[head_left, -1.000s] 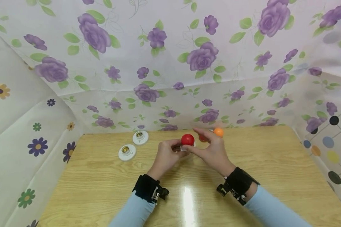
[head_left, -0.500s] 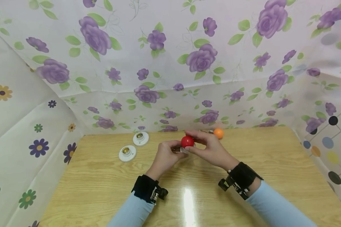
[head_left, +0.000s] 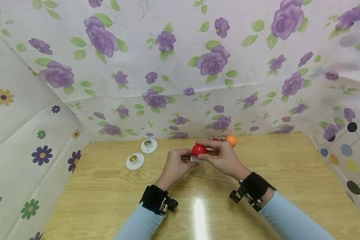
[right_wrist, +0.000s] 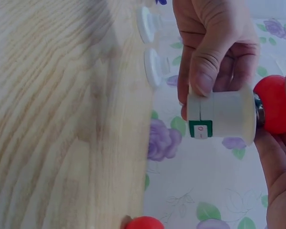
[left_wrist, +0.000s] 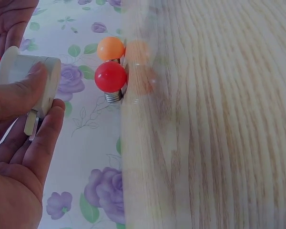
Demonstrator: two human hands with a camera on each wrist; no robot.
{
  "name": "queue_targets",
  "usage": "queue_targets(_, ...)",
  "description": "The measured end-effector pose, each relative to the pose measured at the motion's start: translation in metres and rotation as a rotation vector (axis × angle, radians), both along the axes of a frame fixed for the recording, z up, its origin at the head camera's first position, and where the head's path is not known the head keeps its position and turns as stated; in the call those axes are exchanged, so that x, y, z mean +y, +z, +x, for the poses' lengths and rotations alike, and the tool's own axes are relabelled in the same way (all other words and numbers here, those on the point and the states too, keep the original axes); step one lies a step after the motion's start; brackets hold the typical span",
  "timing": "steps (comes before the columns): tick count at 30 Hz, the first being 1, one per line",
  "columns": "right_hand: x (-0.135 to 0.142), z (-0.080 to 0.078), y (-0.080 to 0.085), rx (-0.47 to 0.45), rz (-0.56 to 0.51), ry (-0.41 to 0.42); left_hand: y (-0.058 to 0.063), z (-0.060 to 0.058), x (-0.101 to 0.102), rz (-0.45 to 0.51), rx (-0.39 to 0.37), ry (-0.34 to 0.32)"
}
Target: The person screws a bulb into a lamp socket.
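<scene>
Over the table's far middle, my left hand grips a white plug-in lamp socket, thumb on its side. Flat metal plug prongs stick out beside the fingers in the left wrist view. A small green-framed switch is on the socket's side. At the socket's mouth is a red light bulb, a bit of its metal screw base showing outside the rim. My right hand pinches this bulb between thumb and fingers. How deep the base sits is hidden.
Behind my right hand, another red bulb and an orange bulb lie near the table's back edge. Two round white lamp holders stand at the back left. Flowered cloth hangs behind the wooden table.
My right hand's fingers, spread away from the bulb a second ago, have closed onto it. The bulb has shifted very slightly. My left hand stays nearly still with the socket.
</scene>
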State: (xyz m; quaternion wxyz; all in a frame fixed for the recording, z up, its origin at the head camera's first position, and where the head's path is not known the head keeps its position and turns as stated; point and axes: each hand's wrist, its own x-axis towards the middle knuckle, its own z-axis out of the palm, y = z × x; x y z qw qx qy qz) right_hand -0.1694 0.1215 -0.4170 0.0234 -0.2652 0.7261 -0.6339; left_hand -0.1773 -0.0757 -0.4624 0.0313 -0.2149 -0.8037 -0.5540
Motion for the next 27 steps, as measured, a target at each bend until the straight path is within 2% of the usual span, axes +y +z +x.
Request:
queue_targets(4, 0.0, -0.005, -0.013, 0.0, -0.043, -0.026, -0.001, 0.0, 0.0, 0.005, 0.009, 0.009)
queue_targets(8, -0.001, -0.002, -0.01, -0.019, -0.082, -0.04, -0.002, 0.0, 0.0, 0.017, 0.004, 0.021)
queue_targets(14, -0.004, 0.005, 0.004, -0.019, -0.103, -0.037, -0.002, 0.0, 0.0, 0.034, 0.01, 0.036)
queue_targets(21, -0.005, 0.007, 0.004, 0.047, -0.096, -0.054, -0.003, 0.0, 0.0, 0.054, -0.007, 0.05)
queue_targets(27, -0.007, 0.007, 0.0, 0.126, -0.099, -0.112, -0.004, -0.002, 0.0, 0.046, -0.015, 0.062)
